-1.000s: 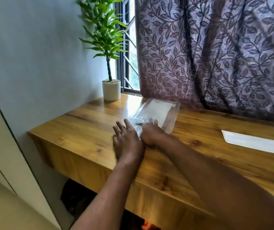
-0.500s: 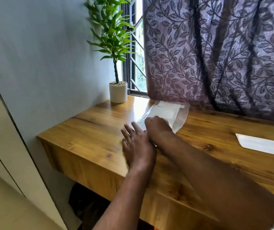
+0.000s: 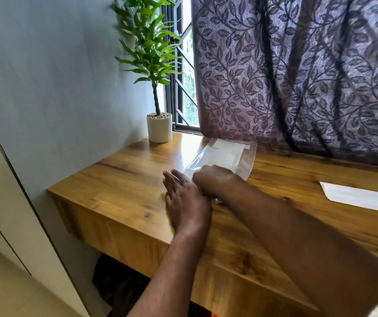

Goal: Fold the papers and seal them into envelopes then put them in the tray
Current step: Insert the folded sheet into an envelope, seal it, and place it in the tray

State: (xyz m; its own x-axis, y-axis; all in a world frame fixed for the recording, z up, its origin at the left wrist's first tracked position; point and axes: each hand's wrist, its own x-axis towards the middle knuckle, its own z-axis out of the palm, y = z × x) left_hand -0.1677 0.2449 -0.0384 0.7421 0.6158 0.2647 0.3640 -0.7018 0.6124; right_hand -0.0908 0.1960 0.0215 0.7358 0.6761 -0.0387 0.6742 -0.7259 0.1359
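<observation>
My left grip (image 3: 184,197) lies flat on the wooden surface (image 3: 119,186), fingers straight, holding nothing. Bare wood stretches left from it to the surface's left edge. My right grip (image 3: 213,179) sits knuckles-up on the near end of one clear packet (image 3: 227,154) of white envelopes (the fingers are hidden, so I cannot tell whether they pinch it). The packet's far end reaches the curtain (image 3: 297,76). One white sheet (image 3: 361,197) lies well apart at right, cut by the frame. One potted plant (image 3: 159,128) stands far left beside the wall (image 3: 57,76).
</observation>
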